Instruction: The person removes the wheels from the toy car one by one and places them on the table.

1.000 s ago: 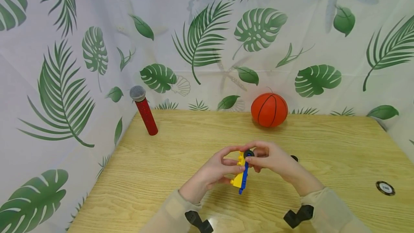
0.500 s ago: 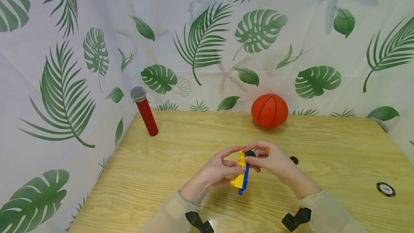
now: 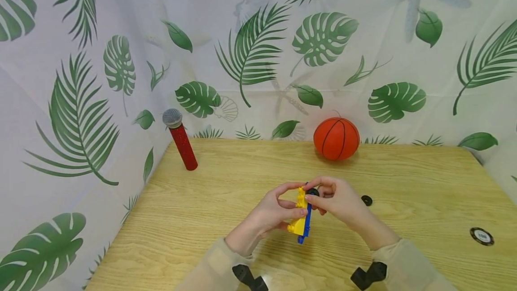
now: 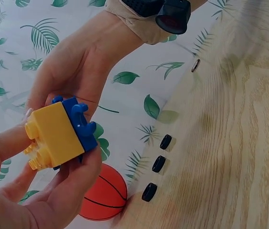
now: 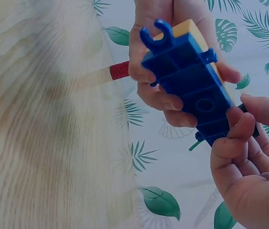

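A toy brick car, with a yellow studded top [image 3: 298, 227] and a blue base [image 5: 191, 81], is held above the table between both hands. My left hand [image 3: 267, 213] grips its body from the left. With thumb and fingers, my right hand [image 3: 342, 199] pinches a black wheel [image 3: 313, 192] against the car's far end; in the right wrist view those fingers mostly cover the wheel. A blue hook sticks out at the car's near end. Small axle pegs on the blue base show in the right wrist view.
Beyond my right hand, several loose parts lie on the wooden table [image 3: 226, 174]: black wheels [image 4: 158, 163] in a row, and a poker chip [image 3: 481, 236] farther right. A red microphone [image 3: 183, 145] stands at the back left, an orange basketball [image 3: 336, 138] at the back. A leaf-print cloth hangs behind.
Both hands stay nearly in place on the car and wheel. My right forearm has shifted slightly left, so a loose wheel on the table shows more fully.
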{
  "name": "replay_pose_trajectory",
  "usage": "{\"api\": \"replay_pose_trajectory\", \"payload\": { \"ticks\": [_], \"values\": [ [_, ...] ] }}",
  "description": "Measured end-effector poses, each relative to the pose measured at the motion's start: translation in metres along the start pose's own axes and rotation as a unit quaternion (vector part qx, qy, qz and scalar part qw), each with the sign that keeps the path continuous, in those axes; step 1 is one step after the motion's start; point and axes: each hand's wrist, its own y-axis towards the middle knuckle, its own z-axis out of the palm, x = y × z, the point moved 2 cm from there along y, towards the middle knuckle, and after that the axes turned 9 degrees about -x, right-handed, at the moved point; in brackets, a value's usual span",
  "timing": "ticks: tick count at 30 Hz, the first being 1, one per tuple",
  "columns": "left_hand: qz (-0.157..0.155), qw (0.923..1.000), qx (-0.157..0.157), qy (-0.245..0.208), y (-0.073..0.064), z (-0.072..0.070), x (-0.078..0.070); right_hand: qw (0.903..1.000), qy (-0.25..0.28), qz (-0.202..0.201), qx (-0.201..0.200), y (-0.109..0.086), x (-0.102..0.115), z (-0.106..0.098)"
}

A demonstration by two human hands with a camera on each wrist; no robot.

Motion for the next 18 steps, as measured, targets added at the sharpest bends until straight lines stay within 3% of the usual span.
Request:
{"api": "replay_pose_trajectory", "payload": {
  "ticks": [3,6,10,18],
  "values": [
    [0.035,0.9985,-0.032,0.027,0.004,-0.002,0.004,0.9985,-0.038,-0.014,-0.037,0.000,0.001,0.000],
    [0.060,0.9960,-0.053,0.039,0.004,-0.005,0.009,0.9977,-0.047,-0.014,-0.047,0.001,0.001,-0.001],
    [0.048,0.9983,-0.033,0.000,0.004,-0.007,0.009,0.9999,0.000,-0.003,-0.014,0.001,0.001,-0.004],
    [0.041,0.9986,-0.024,-0.023,0.005,-0.011,0.010,0.9995,0.025,-0.017,-0.003,0.001,-0.003,-0.005]
  ]
}}
